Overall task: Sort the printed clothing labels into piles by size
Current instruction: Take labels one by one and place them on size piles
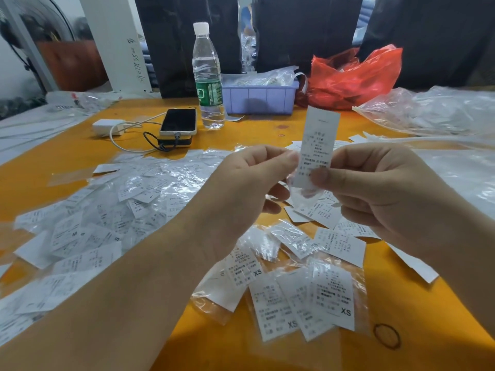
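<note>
water bottle [208, 76], phone [178, 121], purple bin [261, 99]

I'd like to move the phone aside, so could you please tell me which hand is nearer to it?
Left. The left hand is raised just right of and nearer the viewer than the phone. The right hand is farther right, beyond the label that both hands pinch.

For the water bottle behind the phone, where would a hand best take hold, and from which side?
Grip the water bottle around its labelled middle, coming from its right, probably. It stands upright, and the phone and its cable crowd its left base, while the purple bin sits close behind.
</note>
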### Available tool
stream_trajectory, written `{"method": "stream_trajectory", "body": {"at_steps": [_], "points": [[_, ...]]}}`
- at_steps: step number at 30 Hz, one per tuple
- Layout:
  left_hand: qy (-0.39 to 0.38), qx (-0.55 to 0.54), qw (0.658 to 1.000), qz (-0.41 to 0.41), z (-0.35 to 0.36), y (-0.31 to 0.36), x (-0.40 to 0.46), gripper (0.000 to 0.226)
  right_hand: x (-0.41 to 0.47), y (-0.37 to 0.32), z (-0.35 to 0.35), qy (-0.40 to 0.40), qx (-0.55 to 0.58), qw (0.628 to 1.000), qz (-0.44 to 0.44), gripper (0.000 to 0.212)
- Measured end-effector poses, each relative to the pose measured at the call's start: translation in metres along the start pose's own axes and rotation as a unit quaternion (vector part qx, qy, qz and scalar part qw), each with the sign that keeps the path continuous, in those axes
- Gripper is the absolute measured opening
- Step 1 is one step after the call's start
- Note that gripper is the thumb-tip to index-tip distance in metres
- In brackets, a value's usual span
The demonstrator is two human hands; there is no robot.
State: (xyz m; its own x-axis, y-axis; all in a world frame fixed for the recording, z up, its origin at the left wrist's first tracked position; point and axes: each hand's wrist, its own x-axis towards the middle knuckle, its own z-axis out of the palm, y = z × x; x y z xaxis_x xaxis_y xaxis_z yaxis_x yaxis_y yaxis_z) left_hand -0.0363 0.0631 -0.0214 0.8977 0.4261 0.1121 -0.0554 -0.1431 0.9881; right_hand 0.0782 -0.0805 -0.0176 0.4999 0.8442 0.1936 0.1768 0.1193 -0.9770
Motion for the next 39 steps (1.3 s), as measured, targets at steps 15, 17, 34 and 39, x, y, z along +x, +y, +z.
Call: {"method": "stream_trajectory", "body": {"at_steps": [15,17,34,39], "points": [[0.015,0.051,0.998,0.022,-0.0028,0.0007,-0.0002,0.020,0.0024,-0.0040,-0.0075,0.072,0.030,0.996,-0.034,0.006],[0.013,0.055,0.998,0.026,-0.0025,0.0009,-0.0002,0.021,0.0026,-0.0038,-0.0071,0.075,0.016,0.996,-0.040,0.008],[-0.033,0.047,0.998,0.025,0.0019,-0.0021,-0.0011,0.020,-0.0001,-0.0036,-0.0023,0.080,-0.039,0.996,-0.027,0.015],[-0.046,0.049,0.997,0.036,0.0005,-0.0017,-0.0010,0.023,-0.0019,-0.0021,0.0008,0.112,-0.088,0.988,-0.067,0.005]]}}
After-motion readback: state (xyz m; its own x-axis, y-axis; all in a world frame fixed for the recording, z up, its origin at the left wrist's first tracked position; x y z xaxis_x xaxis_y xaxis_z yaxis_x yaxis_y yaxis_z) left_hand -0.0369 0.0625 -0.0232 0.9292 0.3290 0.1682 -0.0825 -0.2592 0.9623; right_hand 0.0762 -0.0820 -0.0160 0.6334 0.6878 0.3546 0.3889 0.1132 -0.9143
